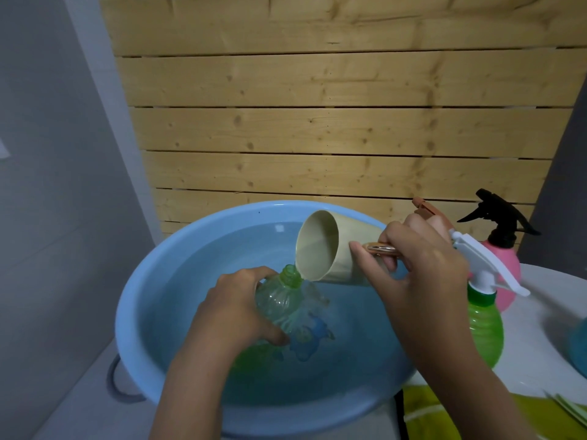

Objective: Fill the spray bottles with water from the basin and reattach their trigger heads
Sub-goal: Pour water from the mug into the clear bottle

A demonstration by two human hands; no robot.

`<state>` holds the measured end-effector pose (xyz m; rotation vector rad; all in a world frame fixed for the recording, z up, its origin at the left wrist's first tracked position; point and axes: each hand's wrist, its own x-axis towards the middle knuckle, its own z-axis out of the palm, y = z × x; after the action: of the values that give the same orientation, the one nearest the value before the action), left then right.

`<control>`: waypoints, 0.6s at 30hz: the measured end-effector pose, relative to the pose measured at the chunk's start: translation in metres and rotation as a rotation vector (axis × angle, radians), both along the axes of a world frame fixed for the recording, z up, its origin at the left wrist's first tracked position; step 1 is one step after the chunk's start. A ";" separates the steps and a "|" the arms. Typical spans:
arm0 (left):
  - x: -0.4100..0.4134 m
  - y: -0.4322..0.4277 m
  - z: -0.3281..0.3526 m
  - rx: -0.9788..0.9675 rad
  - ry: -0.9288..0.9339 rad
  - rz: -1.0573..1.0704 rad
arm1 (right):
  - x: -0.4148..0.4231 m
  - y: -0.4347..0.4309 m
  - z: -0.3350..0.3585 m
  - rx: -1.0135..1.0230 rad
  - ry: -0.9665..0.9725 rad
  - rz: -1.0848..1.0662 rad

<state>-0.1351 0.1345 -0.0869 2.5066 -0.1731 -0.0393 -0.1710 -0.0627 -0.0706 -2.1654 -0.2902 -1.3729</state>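
Behind everything stands a wall of pale wooden slats [333, 128], with grey wall [47, 154] on the left side. Below it a big light-blue basin [143, 281] takes most of the lower picture; it holds water, and its near rim goes out of view at the bottom edge. A grey handle [116, 382] shows at its left side, where the basin sits on a pale surface. To the right of the basin is a white table [540, 344], and the space there is crowded: a green spray bottle [484, 328] with a white trigger head [482, 258] stands just beside the basin rim, a pink spray bottle [508, 265] with a black trigger head [498, 217] stands behind it, and a brown trigger head [425, 209] shows partly behind the fingers. At the right edge a blue object is cut off and I cannot tell what it is. A yellow-green cloth [428, 414] lies at the bottom right.

Over the water, the left hand [235, 312] is closed around an open green bottle [279, 300], which is tilted, with its neck up and to the right. The right hand [419, 274] grips the handle of a beige cup [327, 249], which is tipped to the left. The cup's lip is touching or just above the bottle mouth, and water runs down there.
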 end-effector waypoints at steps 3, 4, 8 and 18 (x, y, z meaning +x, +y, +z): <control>0.000 -0.001 0.000 -0.010 0.007 0.000 | 0.000 0.001 0.000 -0.008 -0.008 0.008; 0.000 -0.001 0.000 -0.013 0.005 0.003 | -0.001 0.001 0.000 -0.016 -0.013 0.007; 0.000 -0.001 0.000 -0.012 0.003 0.005 | -0.001 0.002 -0.001 -0.028 -0.033 0.008; -0.001 -0.002 0.001 -0.012 0.009 0.002 | -0.001 0.004 0.001 -0.041 -0.039 0.004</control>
<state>-0.1360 0.1327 -0.0860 2.4944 -0.1671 -0.0488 -0.1715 -0.0587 -0.0699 -2.1721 -0.3406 -1.4199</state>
